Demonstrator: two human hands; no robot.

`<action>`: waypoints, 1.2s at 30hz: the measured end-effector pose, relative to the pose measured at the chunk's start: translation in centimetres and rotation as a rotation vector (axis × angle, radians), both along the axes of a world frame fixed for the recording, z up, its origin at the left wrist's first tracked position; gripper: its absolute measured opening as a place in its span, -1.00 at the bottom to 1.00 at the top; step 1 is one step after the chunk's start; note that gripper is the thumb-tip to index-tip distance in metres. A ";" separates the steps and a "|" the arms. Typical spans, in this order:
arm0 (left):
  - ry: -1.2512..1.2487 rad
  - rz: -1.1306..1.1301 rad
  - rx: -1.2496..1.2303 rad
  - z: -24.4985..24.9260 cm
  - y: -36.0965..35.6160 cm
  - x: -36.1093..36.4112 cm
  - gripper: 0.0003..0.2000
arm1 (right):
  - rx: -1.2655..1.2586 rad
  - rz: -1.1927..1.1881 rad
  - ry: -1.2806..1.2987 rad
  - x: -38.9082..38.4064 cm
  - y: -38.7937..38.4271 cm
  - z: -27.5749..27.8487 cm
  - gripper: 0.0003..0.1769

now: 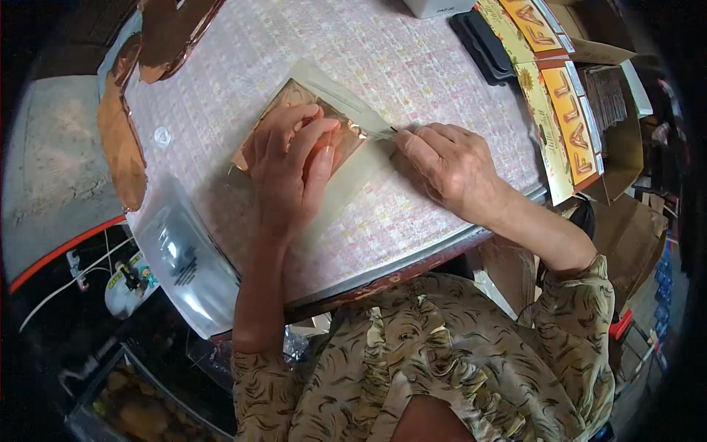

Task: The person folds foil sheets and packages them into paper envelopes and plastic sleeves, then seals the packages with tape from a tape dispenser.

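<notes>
A folded copper foil balloon (350,140) lies flat in a translucent plastic bag (353,180) on the table. Across the shiny foil lies my left hand (291,151), its fingers bent and pressed down on it, the thumb close to the index finger. My right hand (445,166) is closed in a pinch at the bag's right corner. A tiny dark tip pokes out by those fingertips, too small to name. The right hand's lower fingers are curled under and partly hidden.
Copper foil shapes (121,147) hang over the table's left edge. A clear plastic pack (184,254) lies at the front left. A black tray (482,48), printed FALL cards (567,121) and a cardboard box (626,151) are on the right. A round clear sticker (162,137) lies left.
</notes>
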State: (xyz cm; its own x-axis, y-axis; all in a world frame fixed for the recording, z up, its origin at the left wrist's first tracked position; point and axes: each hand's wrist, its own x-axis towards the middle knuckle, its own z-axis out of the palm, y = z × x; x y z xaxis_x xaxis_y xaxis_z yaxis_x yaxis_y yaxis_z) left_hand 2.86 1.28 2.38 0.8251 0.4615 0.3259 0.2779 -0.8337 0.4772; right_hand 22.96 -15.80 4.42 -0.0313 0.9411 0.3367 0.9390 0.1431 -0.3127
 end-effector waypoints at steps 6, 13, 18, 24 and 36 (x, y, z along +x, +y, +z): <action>0.034 -0.008 0.054 0.5 -0.2 0.1 -0.71 | 0.049 -0.020 0.050 0.0 0.2 -0.5 -0.58; 0.039 -0.005 0.048 0.5 -0.1 0.2 -0.65 | 0.072 -0.017 0.061 -0.2 0.1 -0.3 -0.64; 0.000 -0.006 0.030 -0.1 0.1 0.1 -0.66 | 0.132 -0.012 0.012 -0.4 -0.3 -1.0 -0.61; -0.029 -0.028 0.008 0.0 0.1 0.1 -0.66 | 0.097 -0.023 -0.046 -0.6 -0.2 0.0 -0.56; 0.024 -0.039 0.027 0.0 0.3 0.1 -0.64 | 0.087 -0.005 -0.068 -0.1 0.1 -0.2 -0.53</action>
